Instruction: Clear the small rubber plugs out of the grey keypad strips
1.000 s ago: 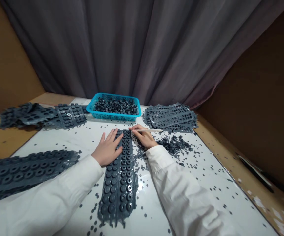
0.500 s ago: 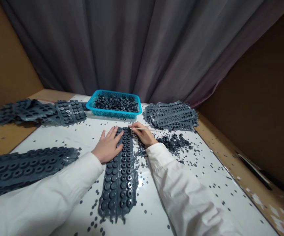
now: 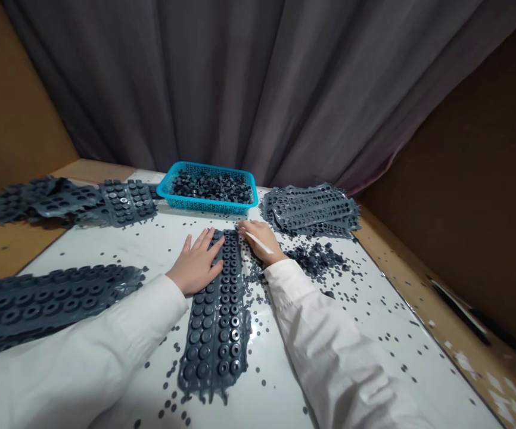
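Note:
A dark grey moulded rubber sheet [image 3: 213, 322] with rows of round ring-shaped parts lies lengthwise in front of me. My left hand [image 3: 198, 262] rests flat on its far left part, fingers spread. Beside the sheet's far right corner is my right hand [image 3: 260, 241], its fingers closed around a thin white stick [image 3: 258, 241]. The tip of the stick is hidden by my fingers. Small dark discs and a heap of dark rubber bits [image 3: 318, 260] lie on the white tabletop to the right of that hand.
A blue basket [image 3: 207, 205] full of small dark parts stands at the back. Punched sheets [image 3: 311, 208] are stacked back right. More rubber sheets [image 3: 126, 202] lie back left, and others [image 3: 56, 301] at the near left. A dark, slim tool [image 3: 459, 310] lies at the right edge.
The white stick has swung from nearly level to slanting down towards my right wrist. My right hand has turned slightly and shifted a little; my left hand stays put.

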`<state>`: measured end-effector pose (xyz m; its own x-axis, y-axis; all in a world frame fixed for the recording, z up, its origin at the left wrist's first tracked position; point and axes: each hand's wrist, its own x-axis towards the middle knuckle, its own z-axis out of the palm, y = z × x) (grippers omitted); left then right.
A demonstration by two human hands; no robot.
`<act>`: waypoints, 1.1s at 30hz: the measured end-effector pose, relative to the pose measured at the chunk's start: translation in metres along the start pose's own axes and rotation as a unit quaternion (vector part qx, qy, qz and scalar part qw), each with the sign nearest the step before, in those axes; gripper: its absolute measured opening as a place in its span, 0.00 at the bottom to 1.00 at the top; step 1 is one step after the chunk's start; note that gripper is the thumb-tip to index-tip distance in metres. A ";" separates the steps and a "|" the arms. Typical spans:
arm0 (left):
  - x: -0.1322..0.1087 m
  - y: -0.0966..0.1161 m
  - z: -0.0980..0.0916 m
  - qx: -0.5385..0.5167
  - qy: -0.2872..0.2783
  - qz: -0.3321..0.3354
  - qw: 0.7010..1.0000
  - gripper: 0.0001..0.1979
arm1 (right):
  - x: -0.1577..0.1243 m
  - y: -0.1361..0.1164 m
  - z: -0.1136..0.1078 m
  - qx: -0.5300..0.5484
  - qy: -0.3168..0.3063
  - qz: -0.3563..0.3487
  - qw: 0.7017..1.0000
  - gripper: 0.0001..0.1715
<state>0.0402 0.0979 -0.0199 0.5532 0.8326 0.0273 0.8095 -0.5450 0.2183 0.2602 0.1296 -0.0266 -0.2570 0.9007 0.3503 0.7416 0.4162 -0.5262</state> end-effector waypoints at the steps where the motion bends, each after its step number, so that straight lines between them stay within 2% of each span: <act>1: 0.000 0.000 0.000 0.000 0.000 0.000 1.000 0.29 | 0.000 0.000 -0.001 -0.009 0.008 0.006 1.000 0.10; 5: 0.000 0.002 -0.002 0.002 -0.003 -0.002 1.000 0.29 | -0.003 0.002 -0.002 -0.010 0.035 0.011 0.999 0.11; 11: -0.001 0.001 -0.002 -0.003 -0.004 -0.005 1.000 0.29 | -0.005 0.001 -0.002 0.037 0.097 0.015 0.994 0.09; 15: -0.001 0.000 0.001 -0.015 0.011 -0.004 1.000 0.29 | -0.005 -0.004 -0.005 0.080 0.136 0.038 0.987 0.12; 21: 0.000 -0.004 0.002 -0.050 0.058 -0.013 0.997 0.33 | -0.006 -0.003 -0.003 0.163 0.139 0.094 0.972 0.13; 24: 0.001 -0.006 -0.001 -0.075 0.080 -0.010 0.994 0.30 | -0.007 0.001 0.001 0.193 0.145 0.111 0.964 0.13; 27: 0.004 -0.008 -0.002 -0.100 0.096 -0.013 0.990 0.26 | -0.007 0.002 0.002 0.214 0.150 0.116 0.958 0.13; 33: 0.007 -0.007 0.002 -0.129 0.124 -0.071 0.981 0.30 | -0.006 -0.004 0.002 0.237 0.144 0.110 0.955 0.11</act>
<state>0.0385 0.1072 -0.0234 0.3469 0.9143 0.2089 0.7810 -0.4049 0.4754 0.2579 0.1230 -0.0279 0.1033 0.9296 0.3538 0.3769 0.2926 -0.8788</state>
